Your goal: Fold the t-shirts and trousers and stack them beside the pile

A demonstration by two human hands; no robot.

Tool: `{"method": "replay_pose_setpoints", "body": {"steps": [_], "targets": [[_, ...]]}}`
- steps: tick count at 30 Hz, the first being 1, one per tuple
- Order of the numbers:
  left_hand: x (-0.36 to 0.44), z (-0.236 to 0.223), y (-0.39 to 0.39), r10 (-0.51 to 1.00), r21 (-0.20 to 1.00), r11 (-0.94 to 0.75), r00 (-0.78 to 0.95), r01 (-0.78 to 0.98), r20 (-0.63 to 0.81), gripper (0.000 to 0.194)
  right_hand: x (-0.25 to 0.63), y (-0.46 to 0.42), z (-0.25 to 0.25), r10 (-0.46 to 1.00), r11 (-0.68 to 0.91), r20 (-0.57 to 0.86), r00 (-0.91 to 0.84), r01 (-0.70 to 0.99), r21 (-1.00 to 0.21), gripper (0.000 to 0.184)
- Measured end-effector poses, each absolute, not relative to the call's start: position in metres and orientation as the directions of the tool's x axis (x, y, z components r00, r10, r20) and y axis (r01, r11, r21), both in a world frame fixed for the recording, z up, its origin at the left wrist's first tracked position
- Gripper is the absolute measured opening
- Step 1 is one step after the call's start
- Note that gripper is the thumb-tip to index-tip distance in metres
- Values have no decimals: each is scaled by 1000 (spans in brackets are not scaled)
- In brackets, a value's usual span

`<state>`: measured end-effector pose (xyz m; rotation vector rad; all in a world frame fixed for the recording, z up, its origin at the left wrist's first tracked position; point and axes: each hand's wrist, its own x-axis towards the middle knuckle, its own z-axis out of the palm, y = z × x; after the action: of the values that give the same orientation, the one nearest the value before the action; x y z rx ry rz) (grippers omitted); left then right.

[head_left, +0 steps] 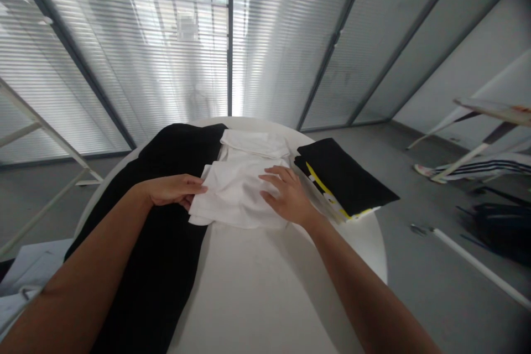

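Observation:
A folded white cloth garment [236, 191] lies in the middle of the white table [257, 287], its exact kind unclear. My left hand [176, 189] pinches its left edge, thumb on top and fingers underneath. On the right part of the cloth rests my right hand [286, 193], fingers spread and palm down. Just beyond is another folded white part [257, 142], which may belong to the same garment. Black fabric [166, 243] spreads along the table's left side, partly under my left hand and forearm.
A stack of folded clothes [346, 177], black on top with yellow and white layers below, sits at the table's right edge. White metal frames [53, 133] stand to the left. At right are another table [493, 110], a dark bag [501, 227] and a person's striped trouser leg [485, 168].

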<state>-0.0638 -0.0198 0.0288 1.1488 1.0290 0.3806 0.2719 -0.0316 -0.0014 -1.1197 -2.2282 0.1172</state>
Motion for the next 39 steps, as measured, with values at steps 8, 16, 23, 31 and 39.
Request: {"method": "replay_pose_setpoints", "body": {"steps": [8, 16, 23, 31, 39], "targets": [[-39, 31, -16, 877, 923, 376, 352, -81, -327, 26, 250, -48, -5, 693, 704, 433, -576, 669, -239, 48], [-23, 44, -24, 930, 922, 283, 310, -265, -197, 25, 220, -69, 1, 728, 663, 403, -555, 721, -204, 64], [-15, 46, -23, 975, 896, 149, 215, -418, -62, 28, 219, -68, 4, 770, 594, 424, -476, 778, -204, 44], [-2, 41, -28, 934, 847, 163, 355, -505, 32, 37, 207, -71, -2, 784, 530, 484, -388, 825, -197, 59], [-2, 45, -27, 960, 819, 120, 276, -562, 49, 32, 202, -70, -4, 809, 421, 523, -268, 885, -199, 58]]}}
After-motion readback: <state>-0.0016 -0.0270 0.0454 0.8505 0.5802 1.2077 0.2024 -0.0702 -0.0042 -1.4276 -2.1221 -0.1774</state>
